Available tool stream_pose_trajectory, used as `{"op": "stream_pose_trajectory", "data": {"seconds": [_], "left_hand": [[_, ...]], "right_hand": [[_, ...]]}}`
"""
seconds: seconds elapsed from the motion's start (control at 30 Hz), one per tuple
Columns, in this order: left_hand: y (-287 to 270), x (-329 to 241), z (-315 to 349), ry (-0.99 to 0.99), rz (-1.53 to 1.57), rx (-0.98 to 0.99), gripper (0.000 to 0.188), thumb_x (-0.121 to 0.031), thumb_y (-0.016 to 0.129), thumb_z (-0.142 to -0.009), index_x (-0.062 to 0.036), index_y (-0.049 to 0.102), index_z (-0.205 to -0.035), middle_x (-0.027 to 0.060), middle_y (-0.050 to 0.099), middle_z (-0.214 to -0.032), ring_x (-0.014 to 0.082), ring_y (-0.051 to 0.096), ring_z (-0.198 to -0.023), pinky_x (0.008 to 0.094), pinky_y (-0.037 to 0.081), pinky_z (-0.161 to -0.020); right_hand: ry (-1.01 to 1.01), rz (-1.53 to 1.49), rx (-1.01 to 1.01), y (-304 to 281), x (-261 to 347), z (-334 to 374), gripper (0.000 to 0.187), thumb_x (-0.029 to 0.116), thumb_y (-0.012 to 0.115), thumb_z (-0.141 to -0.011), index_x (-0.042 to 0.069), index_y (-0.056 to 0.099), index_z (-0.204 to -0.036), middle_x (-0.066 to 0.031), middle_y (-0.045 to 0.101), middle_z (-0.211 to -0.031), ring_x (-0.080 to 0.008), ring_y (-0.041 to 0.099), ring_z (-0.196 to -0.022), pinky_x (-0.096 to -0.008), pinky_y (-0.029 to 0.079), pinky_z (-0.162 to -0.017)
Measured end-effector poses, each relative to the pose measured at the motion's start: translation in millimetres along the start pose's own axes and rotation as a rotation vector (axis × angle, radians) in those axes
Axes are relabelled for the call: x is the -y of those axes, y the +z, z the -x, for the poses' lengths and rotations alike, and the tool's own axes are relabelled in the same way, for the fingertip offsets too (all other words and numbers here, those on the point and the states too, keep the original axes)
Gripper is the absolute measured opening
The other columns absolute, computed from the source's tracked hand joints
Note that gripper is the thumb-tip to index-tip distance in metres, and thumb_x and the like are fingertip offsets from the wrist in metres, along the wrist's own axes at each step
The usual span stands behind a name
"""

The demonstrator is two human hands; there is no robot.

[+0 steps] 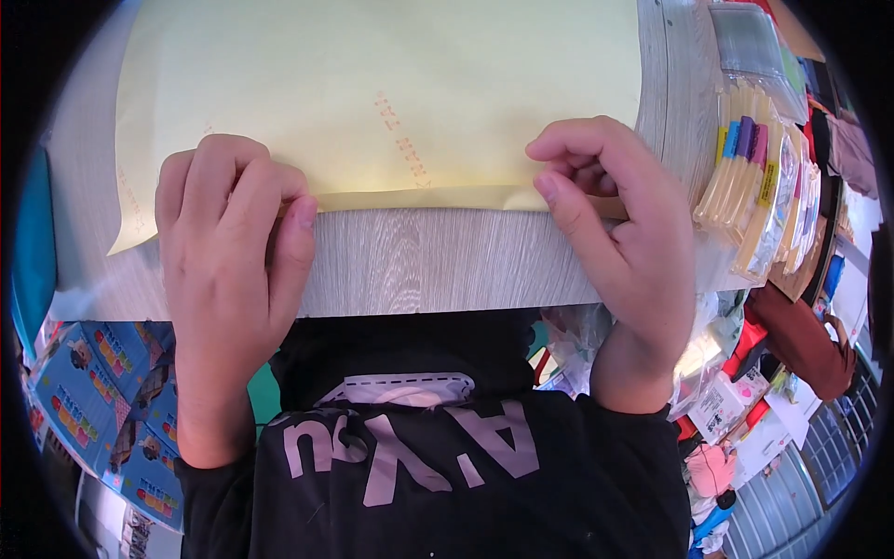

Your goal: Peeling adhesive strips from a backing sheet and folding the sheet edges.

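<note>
A large pale yellow paper sheet [391, 112] lies on the wood-grain table [400, 265], with faint reddish printed marks on it. A narrow strip along its near edge looks folded over. My left hand [233, 224] is closed at the left part of that edge, thumb and forefinger pinching the fold. Toward the right end of the same edge, my right hand [619, 205] has its thumb and forefinger apart, nothing visible between their tips. Its other fingers curl in behind and are partly hidden. The sheet's left near corner lifts a little.
Clear packs of pens with coloured labels [745, 168] are stacked at the table's right. Above them sits a clear plastic packet [745, 42]. Blue printed boxes [102, 410] stand below left. Another person's brown sleeve [796, 340] shows at the right, amid cluttered goods.
</note>
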State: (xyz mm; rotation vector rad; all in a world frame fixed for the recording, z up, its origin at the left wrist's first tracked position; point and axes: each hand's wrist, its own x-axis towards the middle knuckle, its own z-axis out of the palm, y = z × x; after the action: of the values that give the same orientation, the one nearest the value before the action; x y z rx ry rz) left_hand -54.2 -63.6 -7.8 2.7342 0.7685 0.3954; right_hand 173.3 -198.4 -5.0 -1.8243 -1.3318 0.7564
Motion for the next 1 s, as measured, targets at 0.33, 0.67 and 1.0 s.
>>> {"op": "stream_pose_trajectory", "data": {"seconds": [0.33,0.67,1.0], "left_hand": [[-1,4,9,0.007,-0.021,-0.016,0.014,-0.010,0.064,-0.081,-0.0041,0.057,-0.091,0.0108,0.051,-0.092,0.0298,0.047,-0.088,0.0378,0.038,-0.081],[0,1,9,-0.024,-0.045,-0.007,0.023,-0.010,0.064,-0.083,-0.0040,0.059,-0.104,0.0115,0.054,-0.099,0.0298,0.049,-0.093,0.0384,0.038,-0.085],[-1,-14,20,-0.033,-0.244,-0.078,0.026,-0.009,0.062,-0.085,-0.0082,0.061,-0.111,0.0118,0.058,-0.121,0.0317,0.050,-0.122,0.0496,0.026,-0.114]], "right_hand": [[-0.198,0.186,0.026,0,-5,2,0.015,-0.002,0.066,-0.081,0.002,0.064,-0.095,-0.0051,0.058,-0.082,-0.0159,0.054,-0.073,-0.0260,0.042,-0.066],[-0.206,0.208,-0.034,3,-6,3,0.015,-0.003,0.069,-0.080,0.001,0.064,-0.094,-0.0057,0.058,-0.083,-0.0160,0.056,-0.072,-0.0260,0.043,-0.064],[-0.238,0.253,-0.031,5,-9,3,0.017,-0.003,0.071,-0.078,0.002,0.065,-0.093,-0.0064,0.057,-0.082,-0.0177,0.057,-0.072,-0.0273,0.045,-0.063]]}}
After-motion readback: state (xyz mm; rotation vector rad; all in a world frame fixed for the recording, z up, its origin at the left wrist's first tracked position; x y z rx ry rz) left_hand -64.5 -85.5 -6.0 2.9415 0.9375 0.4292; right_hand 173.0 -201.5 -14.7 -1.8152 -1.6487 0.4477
